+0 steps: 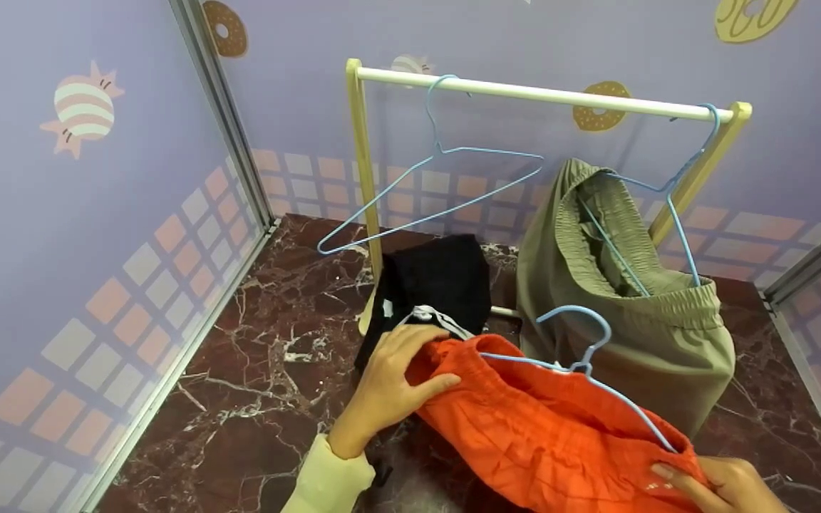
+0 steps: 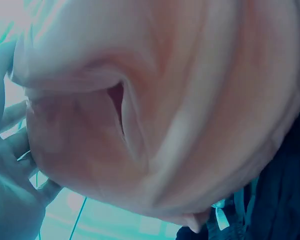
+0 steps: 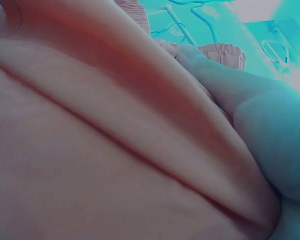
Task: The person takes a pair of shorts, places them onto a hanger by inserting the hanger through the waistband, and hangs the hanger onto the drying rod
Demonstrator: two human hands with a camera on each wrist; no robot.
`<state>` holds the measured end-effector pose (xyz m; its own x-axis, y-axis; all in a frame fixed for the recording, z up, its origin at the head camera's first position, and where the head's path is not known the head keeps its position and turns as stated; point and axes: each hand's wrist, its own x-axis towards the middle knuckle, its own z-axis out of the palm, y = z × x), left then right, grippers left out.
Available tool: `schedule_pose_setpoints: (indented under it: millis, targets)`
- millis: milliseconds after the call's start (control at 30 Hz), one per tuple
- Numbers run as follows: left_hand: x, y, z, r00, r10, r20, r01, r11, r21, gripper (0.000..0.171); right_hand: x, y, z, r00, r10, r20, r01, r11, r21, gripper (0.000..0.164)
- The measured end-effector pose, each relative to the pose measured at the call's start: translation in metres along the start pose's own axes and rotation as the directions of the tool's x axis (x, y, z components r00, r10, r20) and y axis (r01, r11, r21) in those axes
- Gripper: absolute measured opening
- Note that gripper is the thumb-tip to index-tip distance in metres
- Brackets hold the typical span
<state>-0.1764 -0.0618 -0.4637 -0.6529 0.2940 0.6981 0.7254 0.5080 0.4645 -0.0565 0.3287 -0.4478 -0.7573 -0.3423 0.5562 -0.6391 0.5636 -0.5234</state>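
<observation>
A pair of orange pants (image 1: pixel 532 434) with a gathered elastic waistband is held up in front of me. A light blue hanger (image 1: pixel 599 381) lies inside the waist opening, its hook standing above the band. At the waistband's left end my left hand (image 1: pixel 393 374) grips the fabric, thumb on the front face. My right hand (image 1: pixel 727 484) pinches the right end near the hanger's lower tip. Pale in the wrist views, the pants' cloth (image 2: pixel 190 115) shows a pocket-like slit, and its folds (image 3: pixel 115 140) hide most of the right fingers.
A clothes rack (image 1: pixel 546 91) stands behind, with a bare blue hanger (image 1: pixel 432 214) on its left. Khaki pants (image 1: pixel 617 335) hang on another hanger (image 1: pixel 681 192) at right. A black garment (image 1: pixel 442 278) is low by the rack's left leg. Patterned walls (image 1: pixel 118 285) enclose the dark marble floor (image 1: pixel 239 399).
</observation>
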Motion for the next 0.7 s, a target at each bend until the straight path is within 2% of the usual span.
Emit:
schedule_pose_setpoints:
  millis: [133,267,500,567,700]
  targets:
    - [-0.002,-0.002,0.001,0.999,-0.041,0.023,0.041,0.999,-0.029,0.058,-0.002,-0.009,-0.005,0.992,0.125,-0.025,-0.126,0.991,-0.051,0.036]
    - [-0.004,-0.003,0.003,0.997,-0.074,0.035,0.076,0.995,-0.069,0.059,-0.004,-0.018,-0.009,0.962,0.265,-0.058,-0.270,0.959,-0.091,0.036]
    - [-0.004,-0.006,0.004,0.989,-0.140,0.043,0.143,0.984,-0.103,0.055,-0.006,-0.022,-0.013,0.942,0.310,-0.129,-0.325,0.938,-0.119,0.039]
    - [-0.004,-0.006,0.004,0.988,-0.151,0.037,0.154,0.979,-0.130,0.051,-0.006,-0.023,-0.014,0.927,0.342,-0.153,-0.362,0.923,-0.134,0.039]
    - [-0.005,-0.009,0.006,0.989,-0.145,-0.024,0.140,0.977,-0.158,0.036,-0.007,-0.024,-0.018,0.903,0.394,-0.170,-0.421,0.890,-0.177,0.035]
